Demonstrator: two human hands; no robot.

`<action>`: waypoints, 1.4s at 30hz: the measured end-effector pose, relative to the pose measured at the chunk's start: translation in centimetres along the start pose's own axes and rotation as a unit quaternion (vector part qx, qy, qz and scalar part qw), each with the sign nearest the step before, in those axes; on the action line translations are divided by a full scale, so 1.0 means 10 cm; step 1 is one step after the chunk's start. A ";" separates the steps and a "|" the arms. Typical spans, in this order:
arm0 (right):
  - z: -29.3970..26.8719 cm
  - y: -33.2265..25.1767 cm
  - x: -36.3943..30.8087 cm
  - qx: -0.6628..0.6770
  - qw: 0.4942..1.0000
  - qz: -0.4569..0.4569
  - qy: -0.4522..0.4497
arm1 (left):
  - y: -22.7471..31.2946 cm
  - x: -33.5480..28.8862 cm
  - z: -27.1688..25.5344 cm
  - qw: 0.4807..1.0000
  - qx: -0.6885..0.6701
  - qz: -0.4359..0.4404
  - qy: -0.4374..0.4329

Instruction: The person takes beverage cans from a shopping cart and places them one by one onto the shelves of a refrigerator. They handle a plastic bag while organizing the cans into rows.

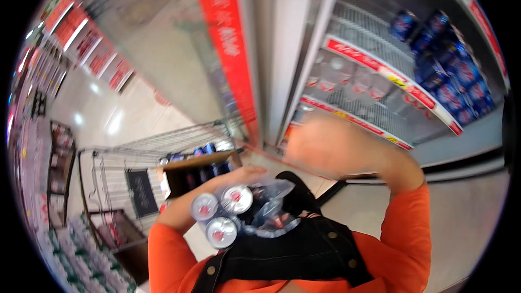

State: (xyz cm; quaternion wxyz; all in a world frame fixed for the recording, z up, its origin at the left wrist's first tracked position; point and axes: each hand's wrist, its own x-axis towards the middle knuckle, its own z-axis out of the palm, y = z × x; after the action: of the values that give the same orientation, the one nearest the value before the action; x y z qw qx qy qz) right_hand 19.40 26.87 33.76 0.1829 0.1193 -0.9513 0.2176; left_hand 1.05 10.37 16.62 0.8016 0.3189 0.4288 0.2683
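Note:
A plastic-wrapped pack of drink cans (221, 232) rests against my chest, three silver can tops showing beside loose, torn clear film (271, 220). My left forearm wraps around its far side. My left hand (251, 172) curves along the pack and holds it, its fingers partly hidden by the film. My right hand (325, 144) is raised in front of the open cooler's lower shelves, apart from the pack. Motion smears its fingers, and nothing can be made out in it.
Blue cans (453, 76) stand on the cooler's upper wire shelf, with clear bottles (336, 73) below. A glass door with a red strip (228, 43) stands ahead. To the left is a wire shopping cart (108, 152), by a cardboard box (203, 161) of cans. Stocked shelves line the far left.

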 end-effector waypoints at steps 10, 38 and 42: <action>1.32 -0.58 0.04 0.104 0.963 0.198 -0.148 | -0.26 0.32 -0.23 0.984 0.104 0.147 -0.022; -2.54 1.81 -0.77 -0.471 0.593 0.560 0.336 | 0.00 -0.08 -0.04 0.998 -0.067 0.005 -0.015; -2.64 1.96 -0.90 -0.522 0.578 0.575 0.249 | -0.01 -0.24 0.01 0.996 -0.087 -0.015 -0.022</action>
State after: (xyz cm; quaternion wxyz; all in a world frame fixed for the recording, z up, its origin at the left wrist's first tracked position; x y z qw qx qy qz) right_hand 29.35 57.46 45.02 0.2802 -0.6276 -0.6869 -0.2361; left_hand 0.04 8.62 17.85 0.8394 0.2476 0.3909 0.2850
